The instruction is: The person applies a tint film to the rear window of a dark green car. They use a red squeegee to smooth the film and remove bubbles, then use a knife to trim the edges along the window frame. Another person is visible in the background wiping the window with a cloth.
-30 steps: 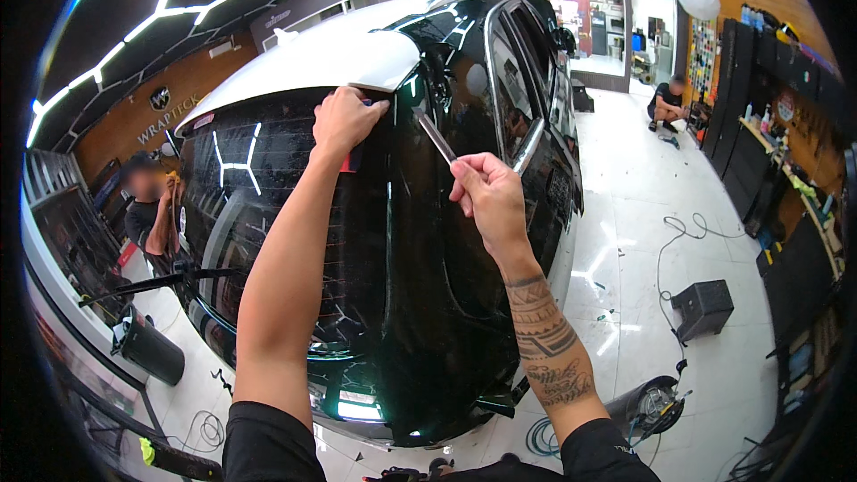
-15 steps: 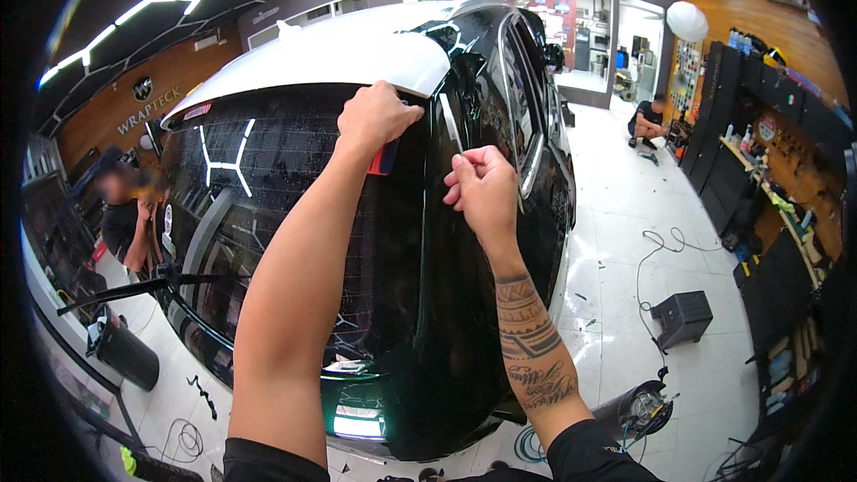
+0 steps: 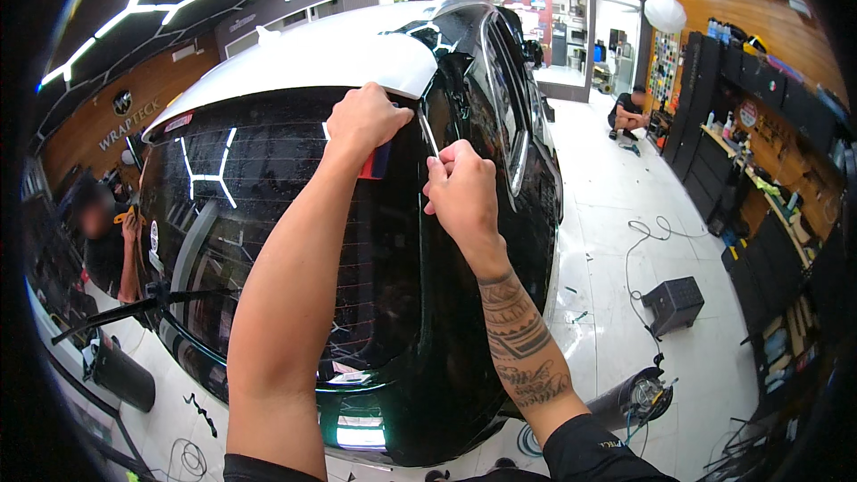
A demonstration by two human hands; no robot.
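A car's dark rear window (image 3: 268, 214), dotted with droplets, lies before me under a white roof spoiler (image 3: 357, 58). My left hand (image 3: 364, 123) is closed at the spoiler's lower edge near its right corner, and what its fingers hold is hidden. Below that wrist a flat red and blue piece (image 3: 375, 163) shows partly against the glass; I cannot tell whether the hand holds it. My right hand (image 3: 462, 192) pinches the lower end of a narrow, pale, shiny strip (image 3: 429, 132). The strip slants up toward the spoiler corner beside the black rear pillar.
A rear wiper (image 3: 156, 299) sticks out at left. One person (image 3: 112, 241) stands beyond the car's left side; another (image 3: 628, 114) squats at far right. A black stool (image 3: 674, 303), a cable (image 3: 636, 254), a dark cylindrical container (image 3: 629, 397) and a black bin (image 3: 120, 375) are on the floor.
The view has shifted slightly, so the car sits further left. My right hand still pinches the strip, and my left hand stays at the spoiler edge. The person at left has lowered their hands.
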